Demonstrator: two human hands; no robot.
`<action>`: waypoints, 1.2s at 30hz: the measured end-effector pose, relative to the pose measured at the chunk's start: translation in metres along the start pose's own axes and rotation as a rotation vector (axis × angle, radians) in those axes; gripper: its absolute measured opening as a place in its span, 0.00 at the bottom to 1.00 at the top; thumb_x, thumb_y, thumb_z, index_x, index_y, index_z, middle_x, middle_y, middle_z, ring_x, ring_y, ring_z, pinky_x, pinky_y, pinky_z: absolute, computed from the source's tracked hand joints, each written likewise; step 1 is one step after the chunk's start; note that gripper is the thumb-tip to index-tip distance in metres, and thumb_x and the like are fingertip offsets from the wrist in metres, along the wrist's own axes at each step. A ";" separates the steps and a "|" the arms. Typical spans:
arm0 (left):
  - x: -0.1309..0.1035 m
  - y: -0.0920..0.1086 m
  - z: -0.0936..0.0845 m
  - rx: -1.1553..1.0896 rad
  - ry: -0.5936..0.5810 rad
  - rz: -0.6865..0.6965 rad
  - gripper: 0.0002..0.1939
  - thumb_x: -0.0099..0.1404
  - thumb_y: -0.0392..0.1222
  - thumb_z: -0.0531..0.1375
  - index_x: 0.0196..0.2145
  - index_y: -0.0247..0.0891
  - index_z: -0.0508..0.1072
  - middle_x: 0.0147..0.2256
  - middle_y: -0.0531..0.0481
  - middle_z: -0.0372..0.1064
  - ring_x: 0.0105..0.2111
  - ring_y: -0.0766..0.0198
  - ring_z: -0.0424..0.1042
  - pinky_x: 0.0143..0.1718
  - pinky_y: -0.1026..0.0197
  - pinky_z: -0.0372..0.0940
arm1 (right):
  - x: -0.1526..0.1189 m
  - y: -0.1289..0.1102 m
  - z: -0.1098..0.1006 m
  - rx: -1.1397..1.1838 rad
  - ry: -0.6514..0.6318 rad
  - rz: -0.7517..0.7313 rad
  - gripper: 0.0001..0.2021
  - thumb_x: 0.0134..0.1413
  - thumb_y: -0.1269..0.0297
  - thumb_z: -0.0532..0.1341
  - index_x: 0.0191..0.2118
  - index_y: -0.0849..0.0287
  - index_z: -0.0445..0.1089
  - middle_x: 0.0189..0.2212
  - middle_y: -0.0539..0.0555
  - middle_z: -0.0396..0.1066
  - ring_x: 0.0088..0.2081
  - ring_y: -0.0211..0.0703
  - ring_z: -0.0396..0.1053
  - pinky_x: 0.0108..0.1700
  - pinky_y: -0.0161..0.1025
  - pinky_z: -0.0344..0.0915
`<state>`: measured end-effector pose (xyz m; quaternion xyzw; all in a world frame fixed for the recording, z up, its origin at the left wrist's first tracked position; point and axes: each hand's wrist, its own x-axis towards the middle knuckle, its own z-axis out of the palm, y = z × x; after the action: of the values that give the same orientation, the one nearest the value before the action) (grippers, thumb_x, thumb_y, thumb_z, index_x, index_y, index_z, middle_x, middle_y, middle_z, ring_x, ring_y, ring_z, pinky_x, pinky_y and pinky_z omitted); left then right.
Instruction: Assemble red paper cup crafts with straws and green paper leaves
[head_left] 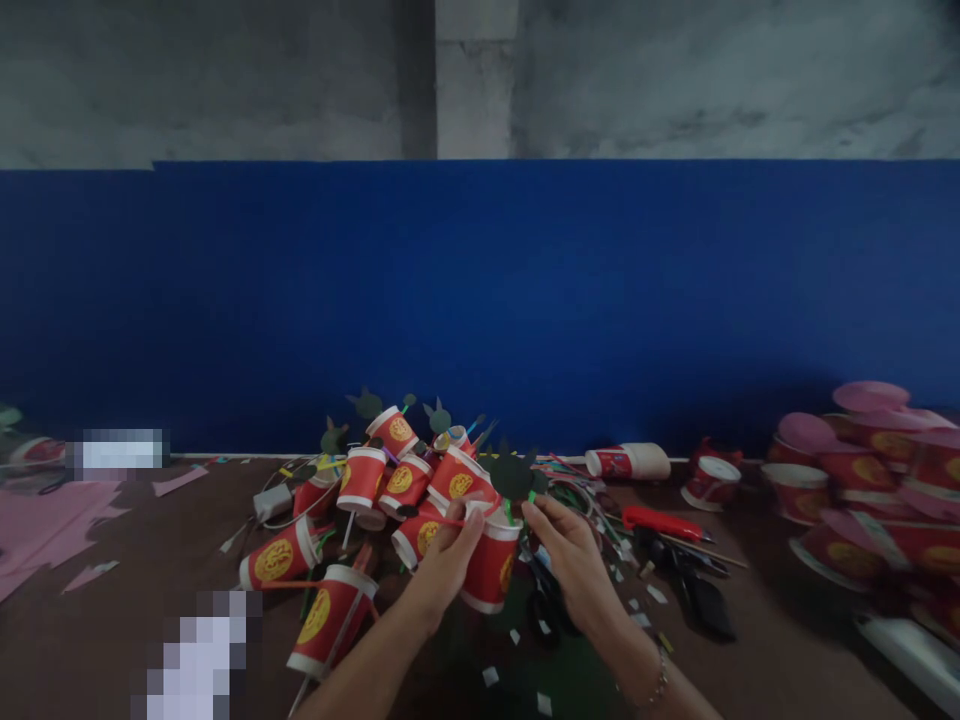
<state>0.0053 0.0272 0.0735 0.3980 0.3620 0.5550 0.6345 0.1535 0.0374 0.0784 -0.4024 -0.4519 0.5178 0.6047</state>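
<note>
Near the middle, a red paper cup (487, 580) with a white rim and yellow emblem is gripped by my left hand (448, 558) along its left side. Green straws stick up from its top, and a dark leaf-like paper cutout (513, 474) sits above them. The fingers of my right hand (561, 545) are pinched at the green straw (532, 496) by the cutout's lower right edge. Just left of the cup, a pile of similar red cups (360, 480) carries straws and dark paper shapes.
Black scissors (541, 600), a red-handled tool (664, 522), a black tool (705, 600) and paper scraps lie on the right. Farther right are stacked cups with pink discs (870, 397). Pink paper sheets (52, 520) lie left. A blue panel (480, 300) stands behind the table.
</note>
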 end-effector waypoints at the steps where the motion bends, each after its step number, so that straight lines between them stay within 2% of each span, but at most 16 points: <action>1: 0.000 0.001 0.000 0.028 0.007 0.015 0.23 0.52 0.59 0.64 0.41 0.41 0.74 0.39 0.47 0.76 0.47 0.53 0.71 0.51 0.55 0.63 | 0.000 0.001 -0.001 0.005 0.016 -0.010 0.14 0.42 0.53 0.69 0.32 0.57 0.76 0.29 0.51 0.74 0.34 0.43 0.69 0.37 0.35 0.66; 4: 0.002 0.004 -0.002 0.138 0.088 0.086 0.22 0.52 0.56 0.65 0.40 0.40 0.75 0.37 0.47 0.74 0.42 0.56 0.72 0.44 0.60 0.65 | 0.001 0.001 -0.002 0.034 0.087 -0.021 0.15 0.42 0.51 0.68 0.35 0.56 0.76 0.31 0.51 0.75 0.35 0.43 0.69 0.39 0.36 0.66; 6: 0.004 0.004 -0.004 0.158 0.159 0.146 0.21 0.51 0.52 0.68 0.40 0.39 0.74 0.34 0.50 0.72 0.35 0.62 0.71 0.37 0.64 0.66 | 0.001 0.002 -0.002 0.045 0.112 -0.022 0.16 0.43 0.51 0.67 0.36 0.55 0.76 0.32 0.51 0.75 0.35 0.44 0.70 0.39 0.37 0.66; 9: 0.005 0.006 -0.005 0.065 0.199 0.196 0.24 0.48 0.46 0.70 0.42 0.40 0.72 0.32 0.54 0.70 0.26 0.69 0.68 0.25 0.69 0.62 | 0.002 0.004 -0.003 0.037 0.128 -0.051 0.16 0.43 0.51 0.68 0.36 0.56 0.76 0.32 0.51 0.75 0.35 0.44 0.69 0.39 0.37 0.66; 11: 0.005 0.008 -0.005 -0.034 0.193 0.174 0.24 0.46 0.43 0.71 0.41 0.40 0.71 0.32 0.54 0.70 0.24 0.72 0.67 0.22 0.71 0.59 | 0.003 0.005 -0.003 0.021 0.152 -0.075 0.16 0.42 0.51 0.68 0.36 0.56 0.76 0.32 0.51 0.75 0.36 0.44 0.69 0.40 0.36 0.66; 15: 0.007 0.009 -0.006 -0.224 0.148 0.071 0.18 0.44 0.41 0.72 0.33 0.36 0.73 0.32 0.52 0.73 0.27 0.70 0.71 0.30 0.68 0.65 | 0.004 0.008 -0.006 -0.021 0.164 -0.093 0.15 0.43 0.51 0.68 0.34 0.57 0.77 0.32 0.51 0.76 0.35 0.43 0.69 0.38 0.34 0.65; 19: 0.011 0.006 -0.009 -0.282 0.160 0.078 0.15 0.46 0.44 0.72 0.31 0.35 0.76 0.31 0.49 0.75 0.30 0.66 0.73 0.35 0.65 0.66 | 0.007 0.010 -0.010 -0.036 0.140 -0.102 0.16 0.44 0.51 0.67 0.36 0.55 0.77 0.31 0.50 0.75 0.35 0.43 0.69 0.37 0.34 0.65; 24: 0.013 0.006 -0.014 -0.120 0.110 0.112 0.19 0.54 0.55 0.65 0.35 0.35 0.78 0.25 0.50 0.73 0.26 0.65 0.70 0.30 0.65 0.64 | 0.006 0.007 -0.009 -0.091 0.124 -0.112 0.17 0.43 0.50 0.67 0.36 0.56 0.77 0.33 0.52 0.76 0.36 0.44 0.68 0.38 0.35 0.65; 27: 0.012 0.010 -0.015 0.025 0.091 0.150 0.16 0.54 0.53 0.66 0.29 0.35 0.78 0.23 0.52 0.70 0.24 0.67 0.67 0.28 0.66 0.63 | 0.002 0.003 -0.004 -0.110 0.054 -0.129 0.16 0.43 0.49 0.67 0.32 0.57 0.77 0.29 0.53 0.75 0.34 0.44 0.68 0.35 0.35 0.65; 30: 0.011 0.013 -0.015 0.035 0.132 0.182 0.14 0.51 0.49 0.68 0.26 0.35 0.77 0.27 0.51 0.71 0.26 0.67 0.68 0.29 0.66 0.63 | -0.001 0.002 0.001 -0.118 0.004 -0.125 0.15 0.44 0.49 0.66 0.31 0.56 0.77 0.27 0.52 0.73 0.32 0.44 0.67 0.33 0.35 0.64; 32: 0.012 0.014 -0.014 0.019 0.147 0.155 0.14 0.49 0.48 0.69 0.28 0.35 0.78 0.28 0.50 0.72 0.27 0.66 0.69 0.30 0.65 0.64 | 0.001 0.002 0.005 -0.139 -0.031 -0.141 0.14 0.46 0.51 0.65 0.32 0.56 0.77 0.26 0.51 0.73 0.32 0.44 0.67 0.34 0.36 0.64; 36: 0.021 0.028 -0.014 0.087 0.197 0.116 0.19 0.49 0.51 0.68 0.34 0.35 0.78 0.21 0.53 0.70 0.21 0.67 0.67 0.24 0.66 0.61 | 0.020 -0.005 0.018 -0.241 -0.102 -0.240 0.13 0.53 0.54 0.59 0.33 0.56 0.75 0.28 0.52 0.72 0.34 0.45 0.67 0.37 0.36 0.63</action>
<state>-0.0167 0.0511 0.0926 0.3891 0.4227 0.6108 0.5449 0.1382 0.0570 0.0903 -0.3882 -0.5856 0.4039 0.5859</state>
